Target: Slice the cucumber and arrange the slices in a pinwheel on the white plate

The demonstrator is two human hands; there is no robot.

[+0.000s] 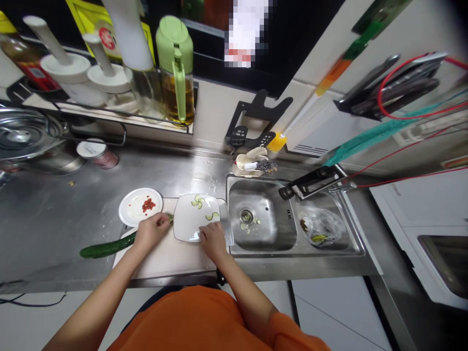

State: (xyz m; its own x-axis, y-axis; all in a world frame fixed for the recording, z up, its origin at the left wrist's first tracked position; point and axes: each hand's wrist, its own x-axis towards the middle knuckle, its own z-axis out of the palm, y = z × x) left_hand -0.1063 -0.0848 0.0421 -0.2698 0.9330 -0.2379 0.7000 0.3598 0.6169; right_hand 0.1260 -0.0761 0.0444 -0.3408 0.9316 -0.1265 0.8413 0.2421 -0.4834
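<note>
A white square plate (186, 222) rests on the pale cutting board (175, 261), with several thin cucumber slices (198, 201) grouped near its far edge and right side. My left hand (151, 233) is closed beside the plate's left edge, pinching small green cucumber pieces (170, 218). Over the plate's near right part, my right hand (214, 240) has its fingertips pressed together low at the surface; whatever they hold is hidden. A long dark green cucumber (106, 249) lies partly behind my left forearm, its right end on the board.
Behind my left hand sits a round white plate (126, 208) with chopped red pieces (148, 204). A steel sink (265, 241) with scraps near its drain is on the right, beside a plastic bag (323, 226). Bottles and jars fill the shelf (146, 117); a lidded pot (29, 139) stands left.
</note>
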